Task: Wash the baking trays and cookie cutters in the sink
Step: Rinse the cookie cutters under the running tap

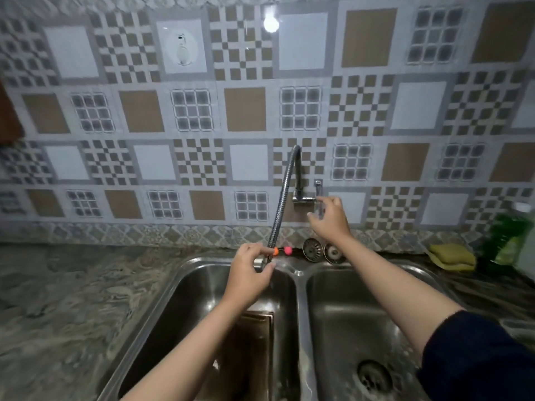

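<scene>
Pinching the faucet hose (285, 195) tip over the left basin, the left hand (249, 277) sits dead center. At 1 o'clock the right hand (330, 217) curls round the tap handle (319, 195). One baking tray (254, 342) lies in the sink (301, 314) at 6 o'clock; a sponge (451, 256) rests on the surface (72, 299) at 3.

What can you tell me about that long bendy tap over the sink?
The tap is a ribbed, shiny metal hose rising from a wall-mounted block, arching over and hanging down toward the left basin. The left hand grips its lower end; the right hand is at the handle beside the block. I cannot see water running.
</scene>
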The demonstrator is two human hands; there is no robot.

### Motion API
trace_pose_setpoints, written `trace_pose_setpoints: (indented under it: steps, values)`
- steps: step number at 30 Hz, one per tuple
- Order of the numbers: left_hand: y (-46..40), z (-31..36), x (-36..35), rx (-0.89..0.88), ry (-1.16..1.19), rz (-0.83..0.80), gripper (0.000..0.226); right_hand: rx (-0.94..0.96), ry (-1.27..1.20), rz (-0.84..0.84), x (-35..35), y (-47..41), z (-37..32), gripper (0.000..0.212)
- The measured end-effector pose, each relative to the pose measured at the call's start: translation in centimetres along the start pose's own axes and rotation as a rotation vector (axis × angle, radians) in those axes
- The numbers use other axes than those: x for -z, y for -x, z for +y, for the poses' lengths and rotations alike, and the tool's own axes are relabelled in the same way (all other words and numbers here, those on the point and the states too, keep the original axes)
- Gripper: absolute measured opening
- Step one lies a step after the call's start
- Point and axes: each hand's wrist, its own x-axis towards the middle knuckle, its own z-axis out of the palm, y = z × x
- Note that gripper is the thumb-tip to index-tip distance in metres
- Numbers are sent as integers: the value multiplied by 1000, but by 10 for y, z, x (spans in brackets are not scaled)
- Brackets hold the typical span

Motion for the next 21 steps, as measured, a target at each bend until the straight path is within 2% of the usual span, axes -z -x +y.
trace_pose_setpoints:
  steps: [7,11,15,21]
  values:
    - [-34,-11,-10,48,172,-83,20,-10,-32,2,-15,-77,29,42]
    - [-39,-13,-8,57,234,-97,17,33,-64,-16,-17,-97,34,28]
    - [-38,-15,-7,60,264,-100,19,75,-117,35,-15,-95,34,12]
    - [-37,-17,-5,85,278,-109,17,164,-91,83,-26,-55,51,10]
